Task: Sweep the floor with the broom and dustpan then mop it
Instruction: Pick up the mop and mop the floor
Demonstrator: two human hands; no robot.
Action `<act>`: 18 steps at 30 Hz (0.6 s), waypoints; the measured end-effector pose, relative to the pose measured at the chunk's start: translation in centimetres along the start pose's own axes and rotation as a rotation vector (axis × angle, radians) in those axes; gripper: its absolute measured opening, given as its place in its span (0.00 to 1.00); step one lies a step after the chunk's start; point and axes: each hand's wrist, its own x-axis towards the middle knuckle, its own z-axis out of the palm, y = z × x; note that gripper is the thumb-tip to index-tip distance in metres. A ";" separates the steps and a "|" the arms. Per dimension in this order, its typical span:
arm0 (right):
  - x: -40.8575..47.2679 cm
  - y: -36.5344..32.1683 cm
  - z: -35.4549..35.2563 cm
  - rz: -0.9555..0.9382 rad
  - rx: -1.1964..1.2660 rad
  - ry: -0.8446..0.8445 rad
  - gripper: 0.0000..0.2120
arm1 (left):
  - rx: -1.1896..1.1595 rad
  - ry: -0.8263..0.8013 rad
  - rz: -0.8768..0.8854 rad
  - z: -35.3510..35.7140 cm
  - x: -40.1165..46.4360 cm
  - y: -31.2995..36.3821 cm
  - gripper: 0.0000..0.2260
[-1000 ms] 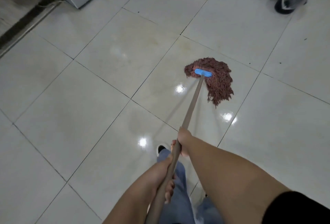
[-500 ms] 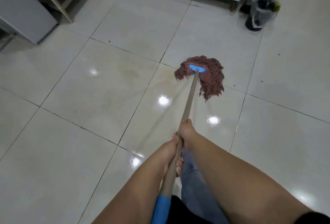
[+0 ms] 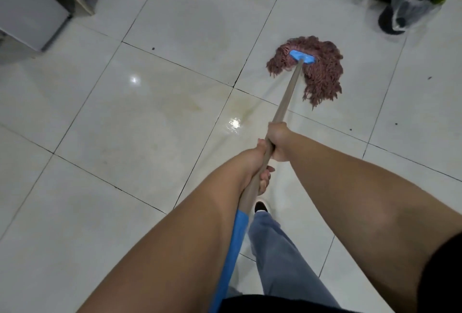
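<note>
1. nearest the camera, a person's two bare forearms reach forward and down; a grey trouser leg and the dark toe of a shoe show between them.
2. the left hand grips the mop handle, fingers curled fully round it, fingertips showing on the handle's right side.
3. the right hand grips the same handle just above the left, fingers wrapped tightly round the shaft; the two hands touch or nearly touch.
4. the handle is pale wood with a blue sleeve at its near end, running beside the left forearm.
5. the handle slants up and to the right to the mop head, a spread of reddish-brown strands under a blue clamp, lying flat on the floor.
6. the floor is glossy pale tile with dark grout lines, faint yellowish streaks and bright light reflections.
7. farthest away, a blurred black bin with a clear liner stands at the upper right, well apart from the mop head; a grey cabinet sits at the upper left.
</note>
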 end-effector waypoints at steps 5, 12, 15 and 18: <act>-0.8 2.1 3.0 0.028 -0.021 0.034 0.17 | -0.019 -0.053 -0.023 -3.3 -0.4 -2.5 0.29; -6.0 10.7 12.6 0.055 0.034 0.040 0.20 | 0.060 -0.071 -0.043 -13.0 -3.4 -12.4 0.30; -8.8 16.0 17.6 0.033 0.051 0.041 0.20 | 0.074 -0.094 -0.025 -17.8 -4.8 -18.2 0.29; -12.4 21.1 22.8 0.041 0.041 0.047 0.21 | 0.106 -0.107 -0.046 -23.0 -6.8 -23.9 0.29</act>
